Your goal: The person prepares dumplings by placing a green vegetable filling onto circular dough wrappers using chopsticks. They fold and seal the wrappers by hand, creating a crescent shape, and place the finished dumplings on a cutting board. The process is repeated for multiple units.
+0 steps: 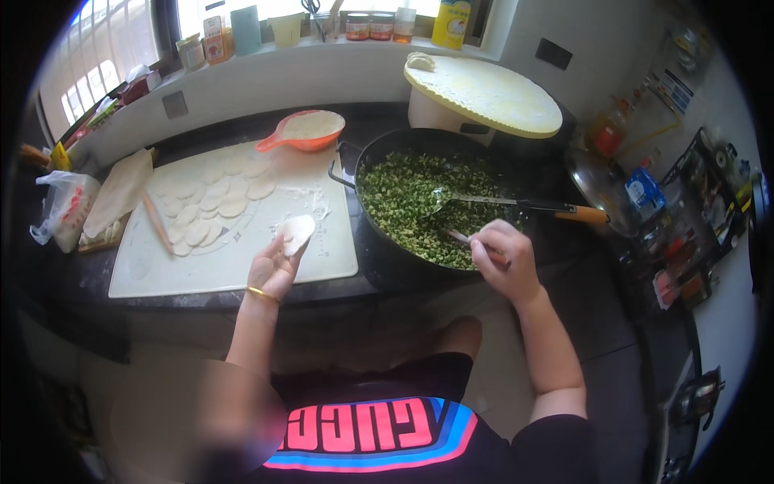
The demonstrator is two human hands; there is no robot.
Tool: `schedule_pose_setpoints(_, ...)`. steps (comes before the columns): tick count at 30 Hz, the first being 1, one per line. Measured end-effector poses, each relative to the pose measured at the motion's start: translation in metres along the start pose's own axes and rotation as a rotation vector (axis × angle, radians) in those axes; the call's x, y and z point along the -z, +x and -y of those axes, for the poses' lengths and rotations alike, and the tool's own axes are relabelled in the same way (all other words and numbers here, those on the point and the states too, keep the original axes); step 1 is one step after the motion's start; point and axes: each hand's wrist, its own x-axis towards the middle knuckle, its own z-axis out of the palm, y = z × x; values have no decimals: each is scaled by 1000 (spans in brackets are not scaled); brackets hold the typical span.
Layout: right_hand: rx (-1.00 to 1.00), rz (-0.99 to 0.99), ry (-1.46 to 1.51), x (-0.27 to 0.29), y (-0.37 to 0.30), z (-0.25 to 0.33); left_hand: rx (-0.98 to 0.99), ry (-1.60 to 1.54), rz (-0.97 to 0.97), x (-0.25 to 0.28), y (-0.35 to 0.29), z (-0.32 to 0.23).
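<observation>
My left hand [274,273], with a gold bangle at the wrist, holds a round dumpling wrapper [297,234] in its fingers over the mat's front edge. My right hand [506,256] is closed around a thin utensil [459,236], whose tip dips into chopped green filling [403,194]; its exact kind is hard to make out. That filling lies in a wide black pan [364,222]. A metal spatula with a black and wooden handle [564,211] rests across the pan. Several more wrappers [234,203] are spread on the pale mat [330,258], left of the pan.
A rolling pin [157,222] lies on the mat's left side, near a wooden board [121,194] and a plastic bag [68,202]. Behind stands an orange-red scoop of flour [302,143]. A floured yellow round tray [484,93] sits behind the pan. Jars [369,27] line the sill.
</observation>
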Motion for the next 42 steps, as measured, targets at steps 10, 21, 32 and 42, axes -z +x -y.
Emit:
schedule_pose_setpoints(10, 177, 501, 82, 17, 17, -33, -82, 621, -137, 2, 3, -22)
schedule_pose_setpoints(21, 87, 402, -381, 79, 42, -78, -449, 2113, -206, -5, 53, -93)
schedule_pose_setpoints(32, 139, 641, -715, 91, 49, -147, -409, 1310, -47, -64, 97, 54)
schedule_pose_setpoints(42, 417, 586, -1080, 133, 113, -39, -599, 1070, 27, -63, 118, 73)
